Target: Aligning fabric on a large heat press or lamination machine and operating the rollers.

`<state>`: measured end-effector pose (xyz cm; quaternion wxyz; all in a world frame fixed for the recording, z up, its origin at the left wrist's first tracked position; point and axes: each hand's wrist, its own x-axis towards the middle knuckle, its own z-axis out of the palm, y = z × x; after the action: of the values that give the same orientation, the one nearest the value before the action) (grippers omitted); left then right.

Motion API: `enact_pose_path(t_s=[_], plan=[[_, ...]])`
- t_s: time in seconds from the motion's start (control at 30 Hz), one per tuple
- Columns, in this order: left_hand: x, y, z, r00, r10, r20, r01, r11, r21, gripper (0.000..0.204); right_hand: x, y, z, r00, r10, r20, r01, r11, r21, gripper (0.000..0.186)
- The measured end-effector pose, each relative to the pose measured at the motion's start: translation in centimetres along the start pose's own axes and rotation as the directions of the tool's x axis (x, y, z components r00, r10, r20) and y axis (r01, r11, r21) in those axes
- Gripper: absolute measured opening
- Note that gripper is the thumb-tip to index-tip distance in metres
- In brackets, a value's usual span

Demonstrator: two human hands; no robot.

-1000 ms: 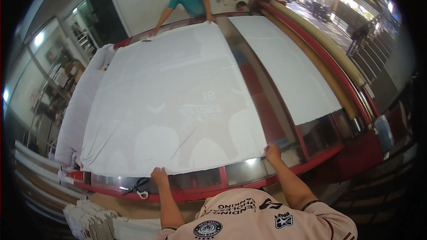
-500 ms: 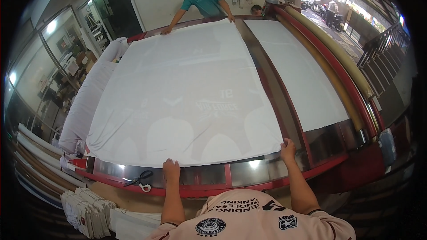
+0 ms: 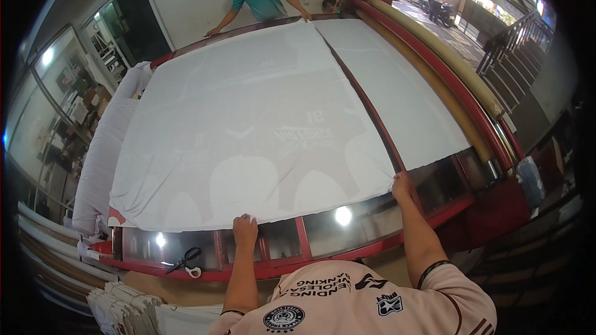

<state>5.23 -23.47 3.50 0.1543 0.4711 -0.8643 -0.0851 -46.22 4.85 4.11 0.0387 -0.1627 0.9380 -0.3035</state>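
A large, lightly wrinkled white cloth (image 3: pixel 242 105) lies over a red-framed metal table (image 3: pixel 205 262), faint printed shapes showing through it. My left hand (image 3: pixel 245 226) pinches its near edge just right of centre, fingers curled. My right hand (image 3: pixel 401 183), also closed, grips its near right corner. A narrow dark strip of table separates it from a second white sheet (image 3: pixel 410 105) on the right. Black-and-white scissors (image 3: pixel 189 260) lie on the front of the table, left of my left hand.
A person in teal (image 3: pixel 261 0) reaches to the cloth's far edge; another person's head shows behind (image 3: pixel 329 5). Long rollers (image 3: pixel 447 80) line the right side, a white fabric roll (image 3: pixel 102 155) the left. Stacked white material (image 3: pixel 121 310) sits below left, stairs (image 3: pixel 509 68) at right.
Both my hands have moved right and up with the cloth, narrowing the dark gap beside the second sheet. The person in teal has moved the far edge rightward too.
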Motion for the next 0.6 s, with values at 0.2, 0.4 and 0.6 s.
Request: enact_pose_path(t_s=[0.2, 0.4, 0.6], plan=[[1.3, 0.2, -0.3, 0.998, -0.059, -0.027, 0.058, 0.998, -0.040, 0.040, 1.8, 1.4, 1.4, 0.999, 0.031, 0.019, -0.028, 0.990, -0.136, 0.011], [1.2, -2.4, -0.8, 0.948, -0.314, -0.054, 0.312, 0.949, -0.038, 0.044, 0.0, 0.6, 2.0, 0.999, 0.045, -0.020, -0.049, 0.968, -0.246, 0.019], [1.6, -2.8, -1.3, 0.908, -0.418, -0.007, 0.416, 0.905, -0.087, 0.037, -0.6, -1.9, 0.1, 0.993, 0.111, 0.043, -0.092, 0.945, -0.313, 0.022]])
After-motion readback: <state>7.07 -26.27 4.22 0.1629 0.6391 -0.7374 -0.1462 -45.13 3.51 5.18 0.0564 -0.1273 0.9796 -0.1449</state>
